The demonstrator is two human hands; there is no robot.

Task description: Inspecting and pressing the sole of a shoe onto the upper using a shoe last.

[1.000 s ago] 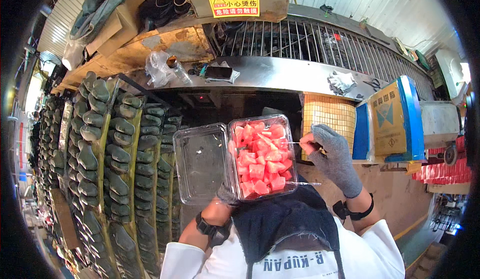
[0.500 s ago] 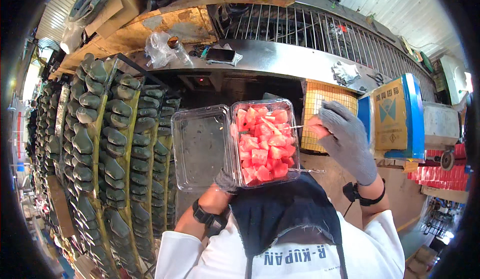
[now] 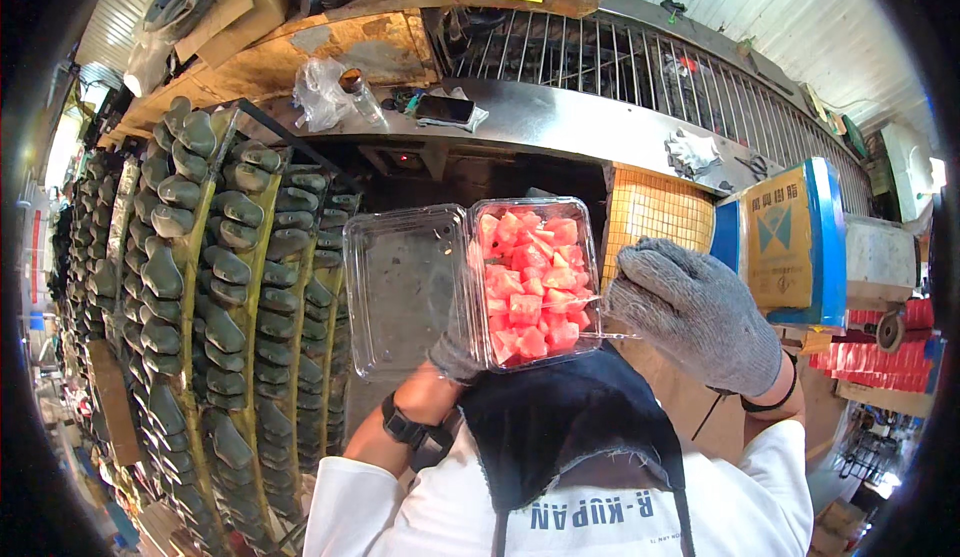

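Note:
A clear plastic clamshell container (image 3: 597,257) is open, its lid (image 3: 400,292) folded out to the left. Its tray is filled with cut watermelon chunks (image 3: 530,282). My left hand (image 3: 457,355), in a grey glove, supports the container from below near the hinge; its fingers are mostly hidden. To the right of the tray, my grey-gloved right hand (image 3: 680,302) is closed in a pinch on a thin clear pick (image 3: 590,300) that reaches into the fruit. A second thin pick (image 3: 622,336) sticks out of the tray's lower right side.
Racks of dark green shoe-last shapes (image 3: 222,302) stand close on my left. Ahead runs a metal ledge (image 3: 570,107) with a phone (image 3: 445,109), a plastic bag (image 3: 322,95) and a white crumpled glove or cloth (image 3: 692,149). A blue-and-tan box (image 3: 783,237) stands at the right.
My right hand has moved down and nearer, turning so its back shows more. The pick it pinches has come lower along the tray's right side. The container has barely moved.

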